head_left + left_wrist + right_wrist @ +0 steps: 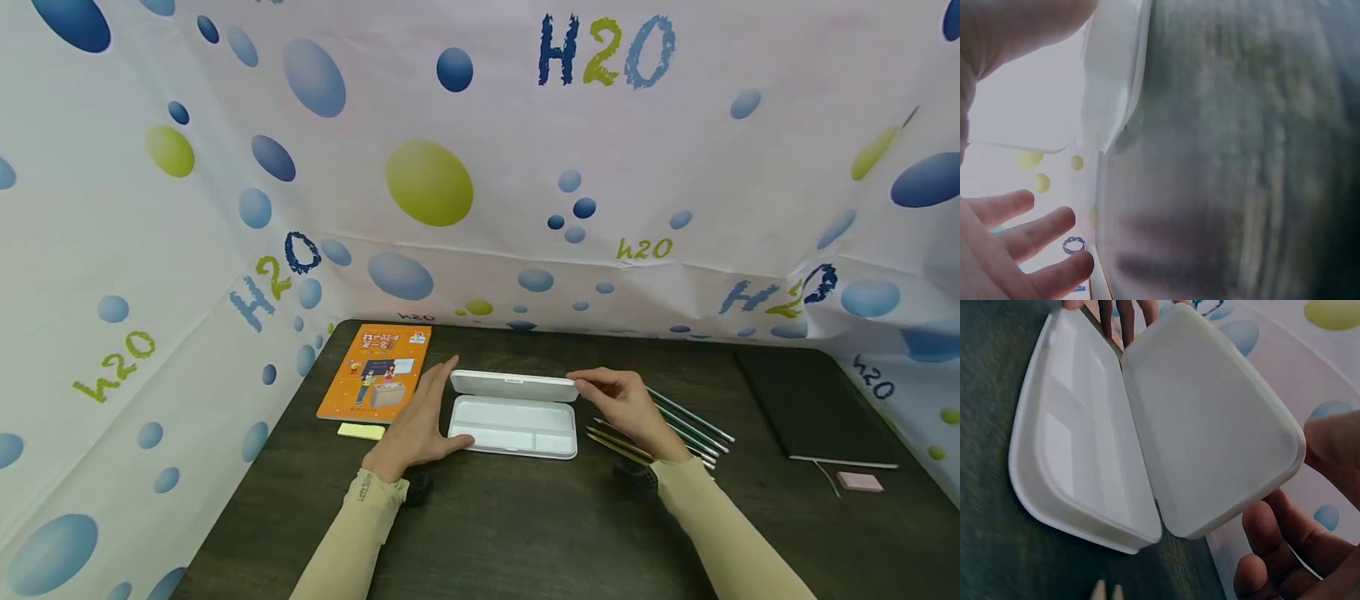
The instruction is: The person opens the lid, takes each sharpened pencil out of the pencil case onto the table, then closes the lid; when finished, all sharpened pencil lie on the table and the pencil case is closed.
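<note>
A white pencil case (517, 423) lies unfolded on the dark table, its lid (513, 385) tilted up at the back. Dividers split the tray (1094, 444) into compartments, with nothing lying in them. At the lid's right corner my right hand (626, 408) pinches the edge between thumb and fingers. My left hand (420, 421) stands at the case's left side, fingers stretched out and the thumb at the front left corner. In the left wrist view the case (1113, 69) is only partly seen. Firm contact of that thumb cannot be told.
Several green pencils (693, 417) and brownish pencils (618, 443) lie right of the case. An orange book (382, 375) and a yellow strip (362, 431) are at the left. A black notebook (817, 408) and a pink eraser (860, 482) lie far right.
</note>
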